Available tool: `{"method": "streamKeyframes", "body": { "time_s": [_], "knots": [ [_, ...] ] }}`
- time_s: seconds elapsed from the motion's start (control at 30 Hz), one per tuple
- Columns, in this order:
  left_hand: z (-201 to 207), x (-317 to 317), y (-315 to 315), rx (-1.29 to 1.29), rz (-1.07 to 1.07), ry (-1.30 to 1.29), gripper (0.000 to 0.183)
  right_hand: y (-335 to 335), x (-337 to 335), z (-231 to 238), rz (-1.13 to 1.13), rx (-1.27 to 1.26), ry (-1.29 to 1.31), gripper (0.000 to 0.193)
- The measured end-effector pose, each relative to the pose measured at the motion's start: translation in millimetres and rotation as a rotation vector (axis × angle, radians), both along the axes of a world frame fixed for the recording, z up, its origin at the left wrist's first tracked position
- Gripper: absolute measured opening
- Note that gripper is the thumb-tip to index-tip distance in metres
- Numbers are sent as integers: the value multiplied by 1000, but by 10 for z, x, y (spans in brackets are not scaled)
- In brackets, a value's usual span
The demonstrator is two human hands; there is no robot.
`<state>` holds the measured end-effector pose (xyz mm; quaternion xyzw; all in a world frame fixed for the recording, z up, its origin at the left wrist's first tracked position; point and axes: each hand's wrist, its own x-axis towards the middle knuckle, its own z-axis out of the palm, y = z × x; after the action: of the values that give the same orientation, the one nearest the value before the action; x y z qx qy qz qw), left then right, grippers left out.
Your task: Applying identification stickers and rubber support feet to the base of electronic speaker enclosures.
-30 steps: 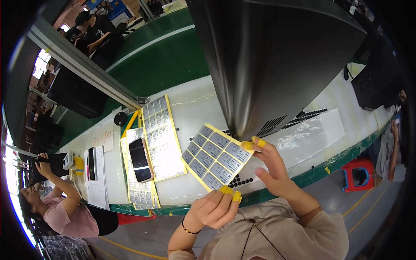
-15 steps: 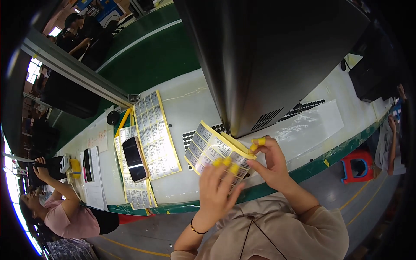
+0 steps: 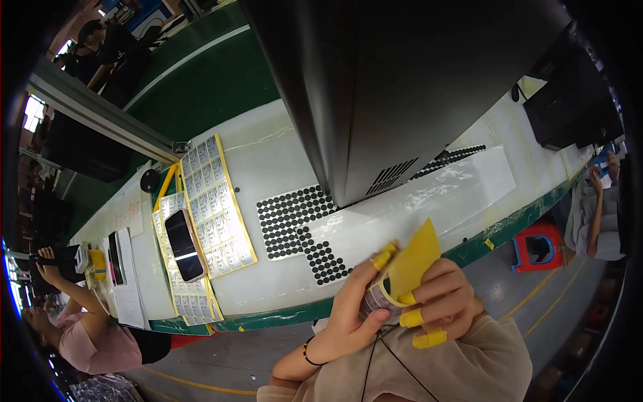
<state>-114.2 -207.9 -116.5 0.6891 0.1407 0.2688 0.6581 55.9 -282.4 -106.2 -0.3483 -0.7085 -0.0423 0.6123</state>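
Between hands [image 3: 349, 307] [image 3: 443, 298]; apparently labelled sheet [image 3: 415, 258]

Yellow-lined grey floor [image 3: 221, 352]; red stool [image 3: 536, 234]; bright window [image 3: 33, 112]

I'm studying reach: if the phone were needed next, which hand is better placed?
Probably the left hand: it is nearer the phone than the right hand, though both handle the curled label sheet.

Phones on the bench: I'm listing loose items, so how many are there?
2: one phone on the label sheets, and what looks like another phone on the white papers farther left. The black casing may hide more.
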Motion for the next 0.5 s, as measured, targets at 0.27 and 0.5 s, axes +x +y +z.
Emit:
{"method": "streamKeyframes", "body": {
  "time_s": [0.27, 0.5],
  "knots": [
    [141, -100, -5, -122, -25, -11, 36, -57, 43, 120, -48, -171, 50, 25],
    [143, -26, 38, -156, 93, 166, 27, -28, 9, 49, -236, -390, 45, 17]
  ]
}}
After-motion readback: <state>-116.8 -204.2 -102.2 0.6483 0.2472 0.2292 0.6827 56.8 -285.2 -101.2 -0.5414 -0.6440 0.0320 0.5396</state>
